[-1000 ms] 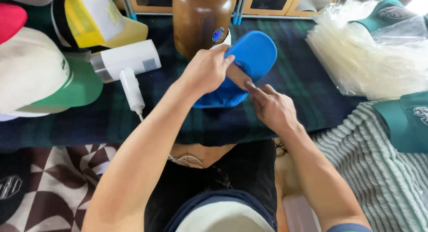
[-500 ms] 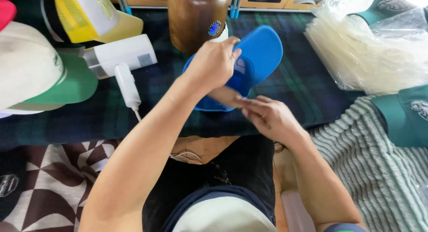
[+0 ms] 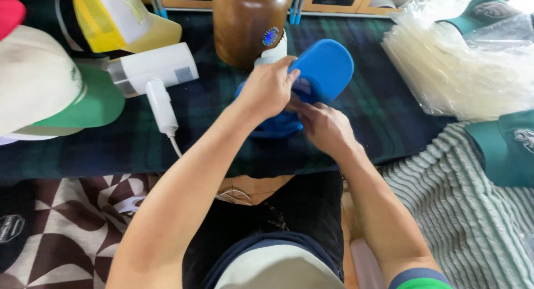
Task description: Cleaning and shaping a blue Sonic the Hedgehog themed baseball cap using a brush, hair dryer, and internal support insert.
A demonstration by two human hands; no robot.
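Right over my lap, just this side of the brown jar (image 3: 247, 22), my right hand (image 3: 325, 128) pinches the blue cap (image 3: 322, 72) from below while my left hand (image 3: 267, 89) clamps its crown, steadying it, brim tipped up beside that jar.

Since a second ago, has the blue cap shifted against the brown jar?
Yes. The blue cap has come closer to the brown jar; both hands are on it, left hand, right hand.
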